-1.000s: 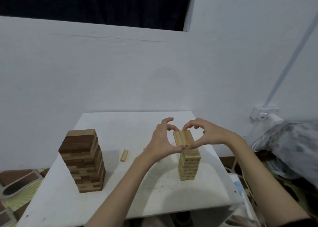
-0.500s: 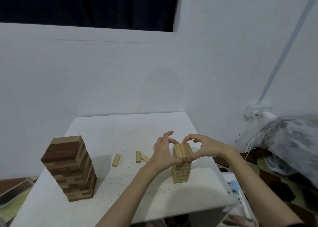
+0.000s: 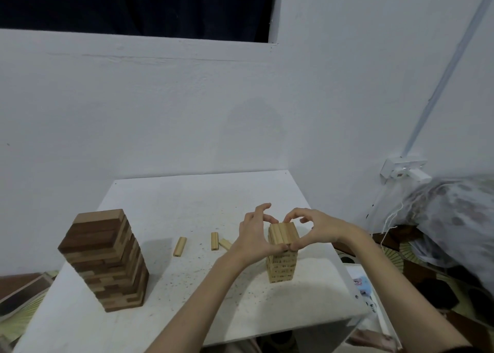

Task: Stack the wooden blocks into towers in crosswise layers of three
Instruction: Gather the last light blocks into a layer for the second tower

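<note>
1. Table [image 3: 165, 205]: white top, set into a corner against white walls, its surface speckled with dark flecks.
2. Light tower [image 3: 282, 265]: pale wooden blocks, standing upright on the right half of the table, near the front edge. The lower layers carry small dark print, too small to read.
3. Top layer [image 3: 284, 232]: three pale blocks side by side, running away from the camera, resting on the light tower. Both hands enclose it.
4. Left hand [image 3: 255, 236]: curled against the left side of the top layer, thumb at its near end, index finger hooked over its far end. Fingers clamp on the blocks.
5. Right hand [image 3: 319, 228]: curled against the right side of the same layer, thumb at the near end touching the left thumb, index finger arched over the far end. Fingers likewise grip the blocks.
6. Dark tower [image 3: 105, 259]: mixed dark and mid-brown blocks in crosswise layers, taller and wider than the light tower, standing on the left of the table, well apart from both hands. Its layers sit slightly uneven.
7. Loose blocks: one [image 3: 179, 246] lies alone between the two towers; a second [image 3: 214, 241] lies to its right; a third [image 3: 225, 244] lies just beside the second, partly hidden behind the left wrist.
8. Wall socket [image 3: 403, 169]: white, mounted on the right wall, above a patterned bundle of cloth [image 3: 454, 219].
</note>
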The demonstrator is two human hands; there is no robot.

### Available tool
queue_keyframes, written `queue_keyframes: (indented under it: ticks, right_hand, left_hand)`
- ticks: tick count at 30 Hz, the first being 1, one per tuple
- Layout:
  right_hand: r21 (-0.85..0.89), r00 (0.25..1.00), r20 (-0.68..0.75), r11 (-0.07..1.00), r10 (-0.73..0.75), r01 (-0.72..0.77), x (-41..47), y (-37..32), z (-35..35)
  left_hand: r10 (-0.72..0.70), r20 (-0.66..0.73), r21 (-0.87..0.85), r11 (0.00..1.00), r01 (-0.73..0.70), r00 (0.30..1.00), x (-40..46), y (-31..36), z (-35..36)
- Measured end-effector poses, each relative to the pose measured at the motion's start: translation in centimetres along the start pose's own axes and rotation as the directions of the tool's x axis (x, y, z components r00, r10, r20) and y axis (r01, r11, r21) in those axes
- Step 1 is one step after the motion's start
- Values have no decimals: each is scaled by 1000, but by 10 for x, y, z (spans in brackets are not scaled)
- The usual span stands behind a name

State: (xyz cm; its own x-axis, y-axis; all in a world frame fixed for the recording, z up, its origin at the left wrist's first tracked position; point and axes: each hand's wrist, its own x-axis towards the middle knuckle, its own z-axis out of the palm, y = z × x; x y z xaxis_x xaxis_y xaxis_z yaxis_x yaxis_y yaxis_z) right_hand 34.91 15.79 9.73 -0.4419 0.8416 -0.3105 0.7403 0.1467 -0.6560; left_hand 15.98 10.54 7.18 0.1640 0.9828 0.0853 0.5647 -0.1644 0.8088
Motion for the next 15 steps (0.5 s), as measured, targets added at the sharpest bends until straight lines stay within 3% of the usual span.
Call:
queue_keyframes:
  ticks: [15]
  right_hand:
    - [8, 1000, 12, 1000, 1, -1, -1, -2, -3]
  left_hand:
    - [18, 27, -34, 999, -18, 999, -1, -4, 0]
